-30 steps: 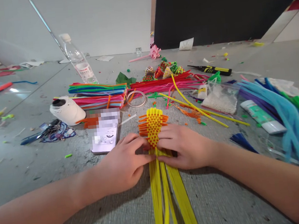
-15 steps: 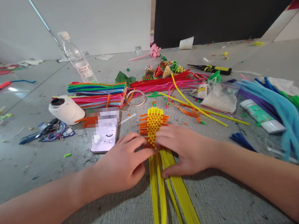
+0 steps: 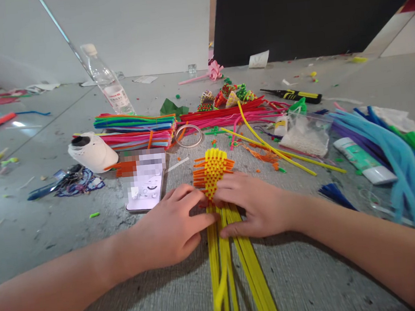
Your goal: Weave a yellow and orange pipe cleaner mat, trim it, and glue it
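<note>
Yellow stems [image 3: 253, 268] have bunched closer; woven head's [image 3: 212, 167] near end touches the fingers [image 3: 186, 195].

A water bottle [image 3: 107, 82], phone [image 3: 146, 183], perhaps a glue tube [image 3: 364, 162]

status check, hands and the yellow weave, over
Left hand and right hand both on base of yellow-and-orange woven pipe-cleaner piece, grip hidden. Piece flat on grey table. White phone close by left hand.

Yellow and orange on a speckled grey tabletop [image 3: 315, 287]
The woven pipe-cleaner panel [image 3: 212, 170] shows a yellow-and-orange checker; its long fuzzy strands [image 3: 253, 273], nearer, are plain yellow. Far left, the flat pipe-cleaner stack [image 3: 135, 130] is rainbow-striped; right, loose fuzzy stems [image 3: 394, 157] are blue.
</note>
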Available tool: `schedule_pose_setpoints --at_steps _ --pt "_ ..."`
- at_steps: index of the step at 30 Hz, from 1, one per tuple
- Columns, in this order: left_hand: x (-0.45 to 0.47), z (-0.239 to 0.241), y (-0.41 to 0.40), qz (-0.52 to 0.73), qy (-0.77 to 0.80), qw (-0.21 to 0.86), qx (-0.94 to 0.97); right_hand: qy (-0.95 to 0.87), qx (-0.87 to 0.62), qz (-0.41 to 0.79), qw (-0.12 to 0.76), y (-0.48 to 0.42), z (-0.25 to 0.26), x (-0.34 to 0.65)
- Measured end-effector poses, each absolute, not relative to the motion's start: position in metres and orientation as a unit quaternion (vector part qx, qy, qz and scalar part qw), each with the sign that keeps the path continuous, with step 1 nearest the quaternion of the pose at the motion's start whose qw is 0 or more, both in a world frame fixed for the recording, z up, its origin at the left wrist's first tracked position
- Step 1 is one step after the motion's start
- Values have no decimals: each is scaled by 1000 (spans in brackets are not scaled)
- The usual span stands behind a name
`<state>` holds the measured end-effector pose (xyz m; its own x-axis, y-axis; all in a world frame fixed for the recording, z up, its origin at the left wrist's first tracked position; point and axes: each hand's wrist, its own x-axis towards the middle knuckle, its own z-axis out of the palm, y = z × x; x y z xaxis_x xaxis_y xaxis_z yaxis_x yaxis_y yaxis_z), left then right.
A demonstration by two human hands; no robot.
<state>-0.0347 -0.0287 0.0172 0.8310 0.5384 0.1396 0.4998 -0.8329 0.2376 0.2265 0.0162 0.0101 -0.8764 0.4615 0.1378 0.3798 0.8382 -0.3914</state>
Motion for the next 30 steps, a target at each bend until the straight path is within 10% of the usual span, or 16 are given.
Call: schedule_pose_setpoints --at_steps 30 --pt "-35 13 -25 141 273 100 946 -992 -126 2 -3 -93 47 193"
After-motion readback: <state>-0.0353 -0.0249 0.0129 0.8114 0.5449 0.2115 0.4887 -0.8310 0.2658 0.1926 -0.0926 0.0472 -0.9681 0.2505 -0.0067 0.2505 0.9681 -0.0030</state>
